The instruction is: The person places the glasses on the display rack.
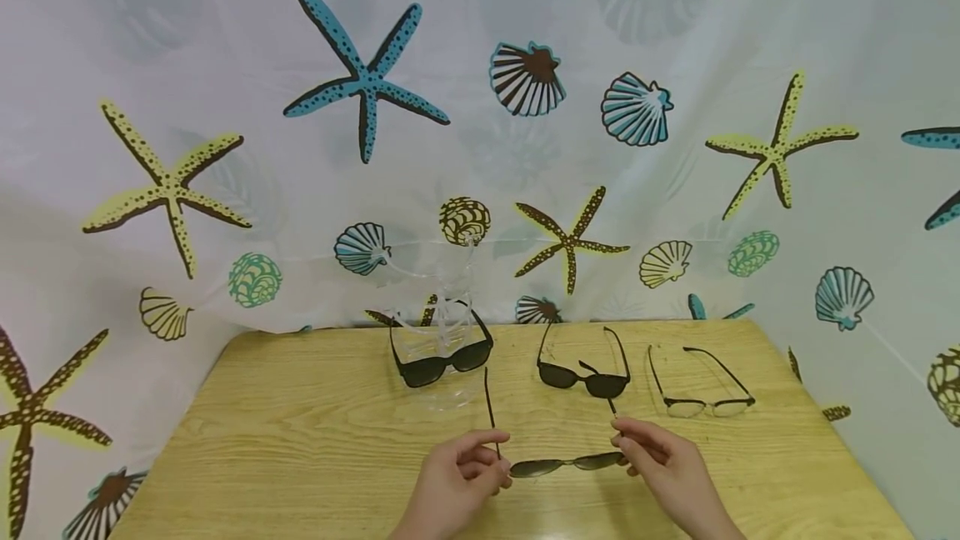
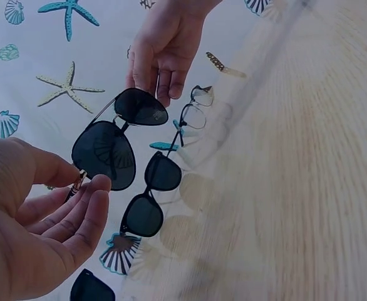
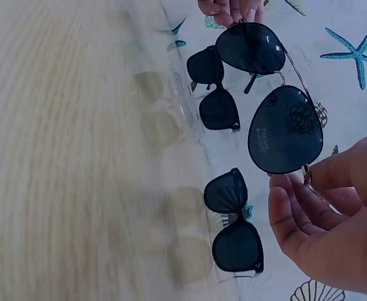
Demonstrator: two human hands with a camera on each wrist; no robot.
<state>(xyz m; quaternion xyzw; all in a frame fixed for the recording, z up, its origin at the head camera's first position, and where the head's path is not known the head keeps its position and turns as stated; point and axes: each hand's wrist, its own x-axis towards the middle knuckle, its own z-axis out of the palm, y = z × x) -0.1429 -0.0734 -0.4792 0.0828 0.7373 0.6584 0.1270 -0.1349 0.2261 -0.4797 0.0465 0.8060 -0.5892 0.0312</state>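
Both hands hold a pair of dark aviator sunglasses (image 1: pixel 536 468) with a thin metal frame, raised over the table's near part. My left hand (image 1: pixel 461 473) pinches one temple by its hinge between thumb and fingers. At the other hinge, my right hand (image 1: pixel 667 473) pinches the opposite temple. Both temples point away from me, unfolded. The right wrist view shows faint lettering on one lens (image 3: pixel 284 128). Beyond the hands lie black sunglasses (image 1: pixel 577 378) with open temples. To their right are clear-lensed eyeglasses (image 1: pixel 705 407) with a dark upper rim.
A transparent display stand (image 1: pixel 442 315) rises at the table's back left, with another pair of black sunglasses (image 1: pixel 450 363) at its lower part; whether they hang on it I cannot tell. The wood-grain table (image 1: pixel 300 440) ends at a white curtain (image 1: pixel 247 40) printed with starfish and shells.
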